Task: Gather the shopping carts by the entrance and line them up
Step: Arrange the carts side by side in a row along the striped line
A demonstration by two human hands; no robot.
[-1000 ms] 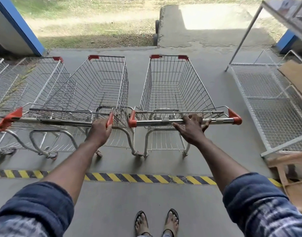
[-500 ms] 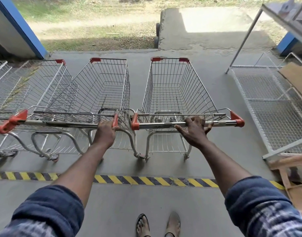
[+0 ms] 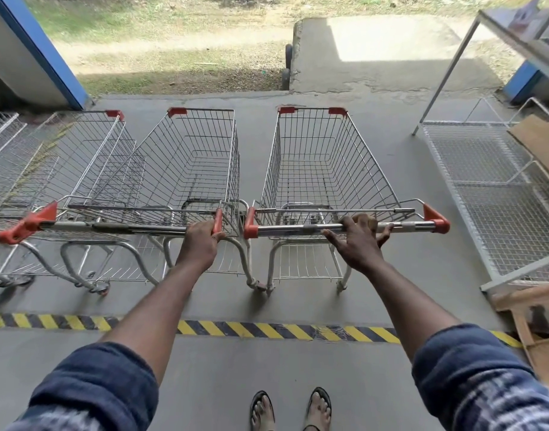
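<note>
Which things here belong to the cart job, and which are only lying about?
Job: right silver wire shopping cart, touched by right hand; middle silver wire cart, gripped by left hand.
Lying about: white wire-mesh rack, brown cardboard sheet, pale wooden frame.

1. This is looking like the covered entrance of a shop or supermarket: wire shopping carts point(image 3: 323, 169) with red handle caps are standing side by side on a concrete floor point(image 3: 298, 368).
2. A yellow-and-black hazard stripe point(image 3: 267, 331) is running across that floor on the near side of the carts.
3. Wire-mesh shelf panels point(image 3: 491, 194) are lying at the right, with a brown board point(image 3: 540, 141) resting over them.
4. A concrete ramp point(image 3: 376, 73) is leading out into sunlight, grass point(image 3: 158, 42) is growing beside it, and a blue-edged wall point(image 3: 40, 51) is flanking the opening.
</note>
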